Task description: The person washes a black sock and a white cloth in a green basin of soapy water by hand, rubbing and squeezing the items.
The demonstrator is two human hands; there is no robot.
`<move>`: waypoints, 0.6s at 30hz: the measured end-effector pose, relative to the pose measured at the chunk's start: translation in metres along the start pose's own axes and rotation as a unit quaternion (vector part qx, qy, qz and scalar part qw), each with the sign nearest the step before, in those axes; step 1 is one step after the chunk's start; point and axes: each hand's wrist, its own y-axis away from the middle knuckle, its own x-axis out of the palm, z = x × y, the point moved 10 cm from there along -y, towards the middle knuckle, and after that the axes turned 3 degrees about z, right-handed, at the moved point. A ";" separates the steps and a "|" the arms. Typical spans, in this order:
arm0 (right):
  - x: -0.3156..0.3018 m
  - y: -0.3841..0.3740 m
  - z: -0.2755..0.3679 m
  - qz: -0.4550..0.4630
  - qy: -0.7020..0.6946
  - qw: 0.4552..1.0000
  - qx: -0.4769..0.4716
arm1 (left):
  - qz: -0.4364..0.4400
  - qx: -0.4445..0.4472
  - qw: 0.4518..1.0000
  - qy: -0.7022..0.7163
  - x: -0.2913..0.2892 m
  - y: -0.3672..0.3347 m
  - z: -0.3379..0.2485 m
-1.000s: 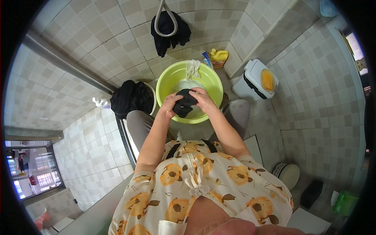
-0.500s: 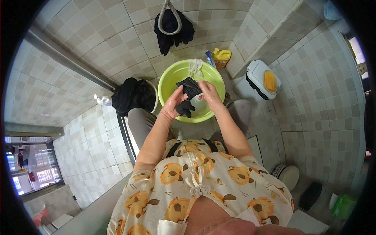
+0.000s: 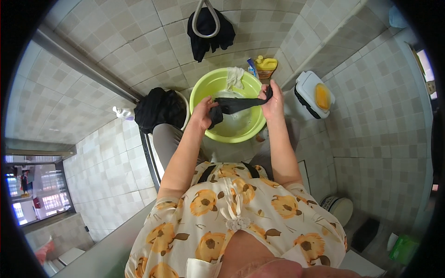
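A long, narrow black sock-like cloth (image 3: 240, 105) is stretched between my two hands over a lime-green basin (image 3: 198, 88). My left hand (image 3: 203, 113) grips one end at the basin's left side, where a bunched part of the cloth hangs below the fingers. At the right rim, my right hand (image 3: 273, 103) is closed on the other end and held a little higher. Cloudy, sudsy water (image 3: 235, 124) shows in the basin beneath the cloth. A whitish wet cloth (image 3: 235, 78) hangs over the basin's far rim.
Black clothes (image 3: 160, 110) fill a pale bucket left of the basin, beside a white bottle (image 3: 123, 112). Behind stands a yellow jug (image 3: 266, 66). A white lidded box (image 3: 308, 95) is at right. A metal hose (image 3: 194, 23) and black garment (image 3: 222, 34) hang on the tiled wall.
My right hand has moved right and outward, away from the left hand. The black cloth, gathered between both hands before, is now drawn out lengthwise across the basin.
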 end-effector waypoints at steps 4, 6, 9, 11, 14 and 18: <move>-0.017 0.004 -0.034 -0.026 0.251 0.966 0.052 | -0.049 0.052 0.997 0.027 -0.003 0.005 -0.010; -0.020 0.017 -0.072 0.042 0.328 0.931 0.155 | 0.008 0.037 0.994 0.099 0.005 0.006 -0.012; -0.020 0.034 -0.104 0.146 0.425 0.869 0.207 | 0.024 0.038 0.995 0.088 0.016 0.007 -0.014; -0.013 0.043 -0.112 0.164 0.426 0.868 0.195 | 0.045 0.043 0.993 0.099 0.024 0.005 -0.017; 0.000 0.051 -0.119 0.181 0.391 0.883 0.188 | 0.038 0.032 0.991 0.127 0.030 0.009 -0.016; -0.001 0.049 -0.122 0.188 0.275 0.913 0.234 | 0.069 0.063 0.987 0.133 0.030 0.004 -0.022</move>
